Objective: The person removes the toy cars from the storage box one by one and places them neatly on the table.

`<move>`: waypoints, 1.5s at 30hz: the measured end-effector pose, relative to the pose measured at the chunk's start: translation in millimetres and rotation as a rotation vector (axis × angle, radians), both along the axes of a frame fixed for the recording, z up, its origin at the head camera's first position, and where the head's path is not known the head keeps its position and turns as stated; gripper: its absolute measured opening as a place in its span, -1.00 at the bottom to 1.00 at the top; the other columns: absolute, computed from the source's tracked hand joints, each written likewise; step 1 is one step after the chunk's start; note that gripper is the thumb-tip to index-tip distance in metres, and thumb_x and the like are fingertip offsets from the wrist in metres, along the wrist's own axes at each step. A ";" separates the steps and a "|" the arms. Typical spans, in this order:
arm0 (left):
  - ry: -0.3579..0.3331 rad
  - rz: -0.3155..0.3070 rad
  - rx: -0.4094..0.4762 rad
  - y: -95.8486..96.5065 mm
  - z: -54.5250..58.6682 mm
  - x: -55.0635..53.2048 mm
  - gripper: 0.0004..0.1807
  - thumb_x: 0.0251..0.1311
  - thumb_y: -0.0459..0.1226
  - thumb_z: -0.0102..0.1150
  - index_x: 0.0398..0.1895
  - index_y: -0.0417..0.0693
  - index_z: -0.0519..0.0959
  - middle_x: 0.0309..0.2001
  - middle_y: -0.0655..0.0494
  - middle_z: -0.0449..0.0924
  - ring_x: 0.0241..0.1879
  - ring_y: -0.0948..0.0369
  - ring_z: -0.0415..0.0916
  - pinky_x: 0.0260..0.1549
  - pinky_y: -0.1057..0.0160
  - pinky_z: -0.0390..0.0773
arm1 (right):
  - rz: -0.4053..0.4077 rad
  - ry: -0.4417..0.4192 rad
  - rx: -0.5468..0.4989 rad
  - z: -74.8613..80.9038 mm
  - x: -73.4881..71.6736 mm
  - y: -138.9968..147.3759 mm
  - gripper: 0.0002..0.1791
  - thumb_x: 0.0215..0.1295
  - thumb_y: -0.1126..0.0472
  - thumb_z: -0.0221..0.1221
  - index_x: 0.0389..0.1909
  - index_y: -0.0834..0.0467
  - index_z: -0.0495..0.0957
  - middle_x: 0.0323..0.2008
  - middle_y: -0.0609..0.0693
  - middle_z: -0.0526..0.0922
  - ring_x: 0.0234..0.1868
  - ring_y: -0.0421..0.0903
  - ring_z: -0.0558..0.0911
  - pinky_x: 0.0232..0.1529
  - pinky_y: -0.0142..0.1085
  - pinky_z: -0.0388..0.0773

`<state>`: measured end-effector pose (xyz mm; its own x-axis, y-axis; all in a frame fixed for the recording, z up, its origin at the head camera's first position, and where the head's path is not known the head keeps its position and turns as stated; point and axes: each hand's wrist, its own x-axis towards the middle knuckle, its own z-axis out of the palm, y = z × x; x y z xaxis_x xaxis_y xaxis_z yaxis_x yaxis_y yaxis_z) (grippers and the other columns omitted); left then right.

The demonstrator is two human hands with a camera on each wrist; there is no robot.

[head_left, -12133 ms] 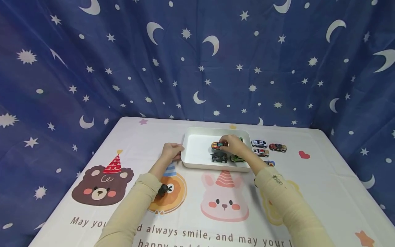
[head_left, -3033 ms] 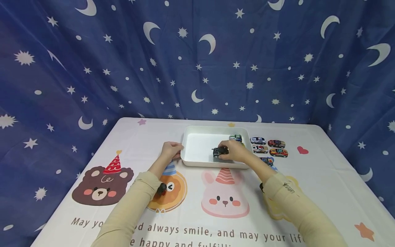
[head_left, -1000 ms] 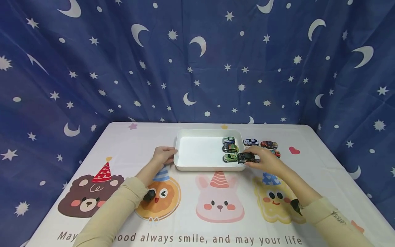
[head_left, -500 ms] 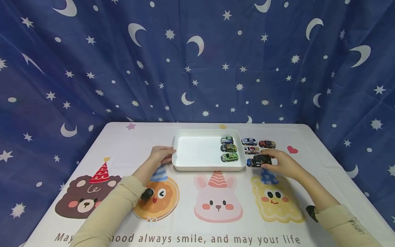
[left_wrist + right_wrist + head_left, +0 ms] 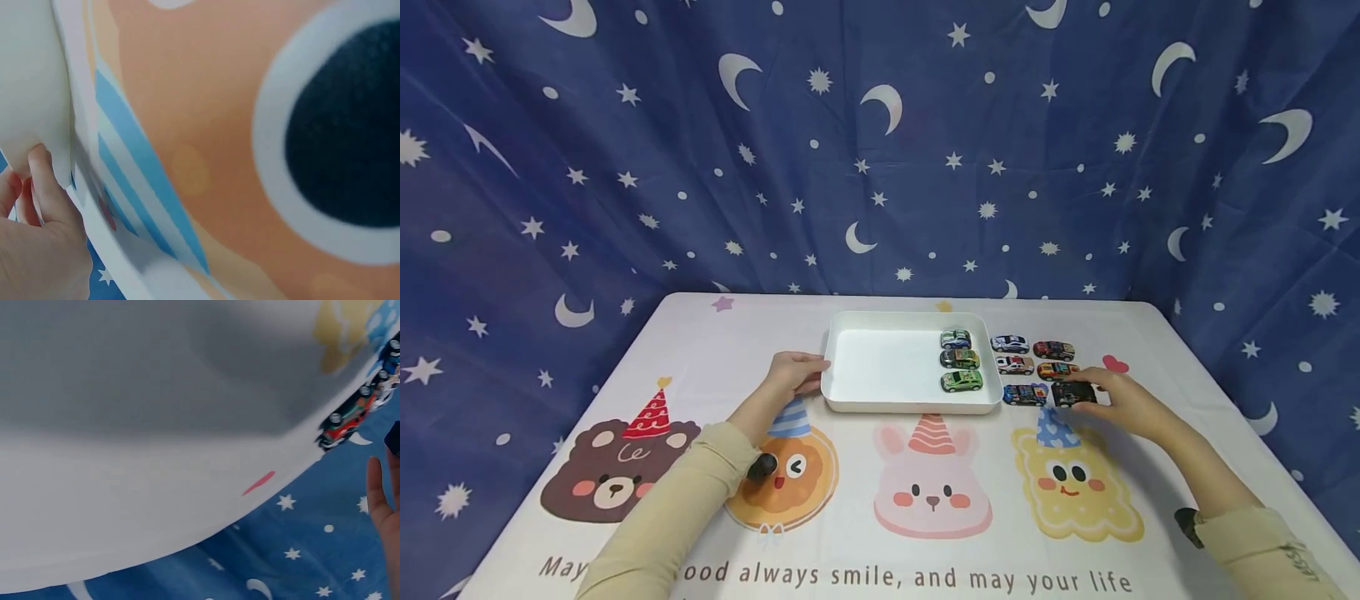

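We're moving the boxy black toy car (image 5: 1072, 394) beyond the white rectangular tray (image 5: 880, 367), right hand (image 5: 1126, 406) pinching it, left hand (image 5: 790, 375) pinching the tray; three green-patterned cars (image 5: 959, 358) are remaining inside.

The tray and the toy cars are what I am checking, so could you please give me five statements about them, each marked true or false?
1. Three toy cars are inside the tray. True.
2. The cars in the tray sit at its left end in the head view. False: they sit at its right end.
3. The left hand touches the edge of the tray. True.
4. The black car is in the left hand's fingers. False: the right hand is the one at the black car.
5. Six toy cars are outside the tray, counting the black one. True.
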<state>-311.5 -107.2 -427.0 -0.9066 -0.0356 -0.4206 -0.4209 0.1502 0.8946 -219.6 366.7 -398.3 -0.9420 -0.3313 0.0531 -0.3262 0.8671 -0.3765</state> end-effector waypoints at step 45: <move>0.051 0.037 -0.020 4.2 -6.9 1.8 -0.64 0.17 -0.37 0.19 0.02 -0.36 0.51 -0.54 0.17 0.58 -0.64 0.41 0.52 -0.56 0.49 0.63 | 0.030 -0.030 0.094 -25.7 -22.9 10.1 -0.52 0.03 0.30 0.34 -0.03 0.45 0.50 -0.05 0.42 0.56 0.03 0.36 0.51 0.06 0.20 0.46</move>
